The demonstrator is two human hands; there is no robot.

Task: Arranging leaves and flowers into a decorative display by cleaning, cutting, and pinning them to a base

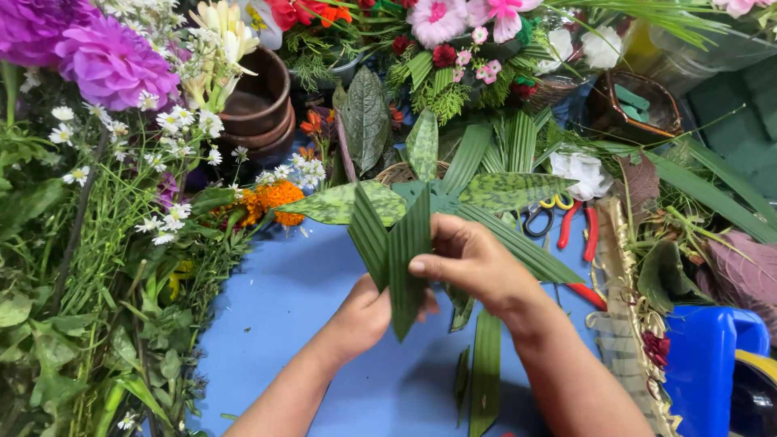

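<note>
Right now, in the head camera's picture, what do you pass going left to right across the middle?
White daisy-like flowers → orange marigolds → left hand → folded palm leaf → right hand → red-handled cutters → woven straw strip → blue plastic container.

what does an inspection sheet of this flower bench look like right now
surface: blue table top, bare in the middle, crowded at the edges
job's things: ribbed green leaf strips folded together, held over the table
clutter: scissors, red-handled pliers, stacked brown pots, loose leaf strips, woven basket
hands: left hand grips the strips from below; right hand pinches them from above with thumb on the front
cables: nothing seen
surroundings: purple dahlias, white daisies, orange marigolds, pink flower arrangement, blue plastic container
</note>
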